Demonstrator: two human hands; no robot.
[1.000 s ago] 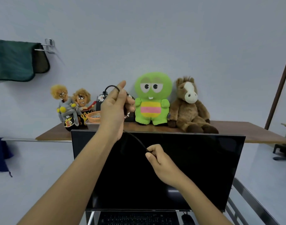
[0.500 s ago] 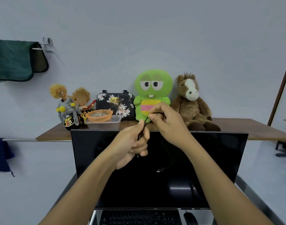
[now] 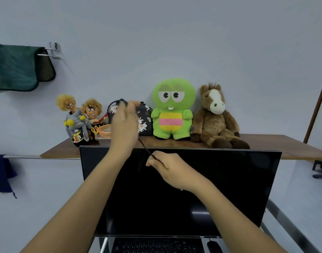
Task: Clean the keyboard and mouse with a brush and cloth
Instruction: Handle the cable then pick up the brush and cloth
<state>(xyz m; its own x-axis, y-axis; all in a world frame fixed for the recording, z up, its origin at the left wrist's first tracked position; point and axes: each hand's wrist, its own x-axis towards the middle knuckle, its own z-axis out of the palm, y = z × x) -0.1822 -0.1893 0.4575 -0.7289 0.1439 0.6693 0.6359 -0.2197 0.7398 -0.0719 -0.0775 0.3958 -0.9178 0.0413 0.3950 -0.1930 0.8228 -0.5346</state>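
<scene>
Both my hands hold a thin black cable point(image 3: 145, 149) in front of the black monitor point(image 3: 229, 189). My left hand point(image 3: 124, 127) is raised and blurred, gripping the cable where it loops over the top of the hand. My right hand point(image 3: 170, 168) sits lower, pinching the same cable, which runs taut between the two hands. A black keyboard point(image 3: 156, 246) lies at the bottom edge under the monitor, with a black mouse point(image 3: 214, 247) to its right. No brush is visible.
A wooden shelf point(image 3: 284, 146) behind the monitor carries two dolls point(image 3: 78, 117), an orange basket point(image 3: 104, 130), a floral bag point(image 3: 144, 121), a green plush point(image 3: 173, 110) and a brown horse plush point(image 3: 215, 115). A green cloth point(image 3: 14, 67) hangs on a wall rack, a blue cloth point(image 3: 1, 173) lower left.
My left hand rose from in front of the monitor's top edge, taking a loop of cable up. My right hand dropped from shelf height and now pinches the cable lower down.
</scene>
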